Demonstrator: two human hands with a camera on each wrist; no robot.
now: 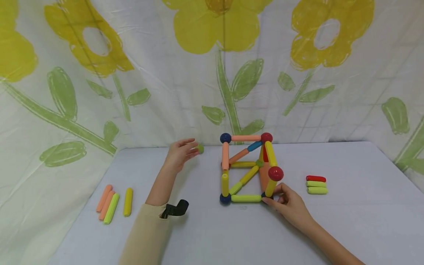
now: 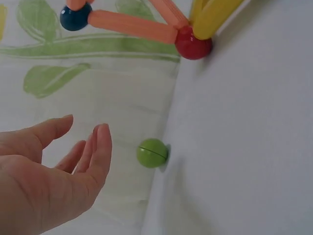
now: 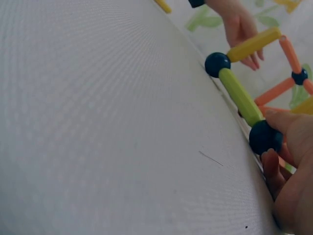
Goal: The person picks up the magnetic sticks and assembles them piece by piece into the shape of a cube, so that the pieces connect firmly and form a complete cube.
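A box-shaped frame of magnetic rods and balls stands on the table, with a red ball [image 1: 275, 173] at its upper front right corner. My right hand [image 1: 291, 207] pinches the dark blue ball [image 3: 264, 137] at the lower front right corner, thumb and fingers on either side. A lime rod [image 1: 246, 198] runs from it to another dark blue ball [image 1: 225, 198]. Beyond the frame's left side, my left hand [image 2: 58, 171] has its fingers loosely extended. Near their tips a green ball [image 2: 152, 152] lies on the table, apart from the hand in the left wrist view.
At the left lie loose peach rods [image 1: 104, 198], a lime rod [image 1: 111, 208] and a yellow rod [image 1: 127, 202]. To the right are a red rod [image 1: 316, 179] and two lime rods [image 1: 317, 190]. A flower-printed curtain [image 1: 185, 92] hangs along the table's back edge.
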